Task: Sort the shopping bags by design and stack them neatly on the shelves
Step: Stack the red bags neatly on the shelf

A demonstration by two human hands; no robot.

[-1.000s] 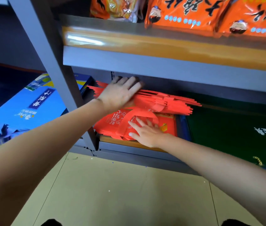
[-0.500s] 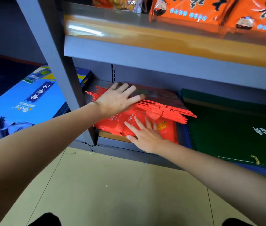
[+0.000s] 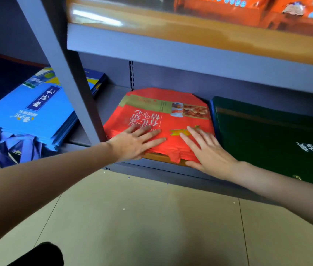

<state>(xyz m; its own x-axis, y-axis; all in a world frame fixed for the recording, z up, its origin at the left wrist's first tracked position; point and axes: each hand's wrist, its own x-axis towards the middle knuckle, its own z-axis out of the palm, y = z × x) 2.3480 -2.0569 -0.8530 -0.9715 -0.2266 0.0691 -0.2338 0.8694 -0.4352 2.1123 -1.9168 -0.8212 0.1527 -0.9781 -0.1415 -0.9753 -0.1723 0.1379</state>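
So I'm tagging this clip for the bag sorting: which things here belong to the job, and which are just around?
Job:
red bags, under both flat hands: left hand, right hand
green bags
blue bags
lower shelf

Just around:
orange snack packets on the upper shelf
floor

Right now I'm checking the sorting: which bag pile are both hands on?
The red pile, between the blue pile and the green pile.
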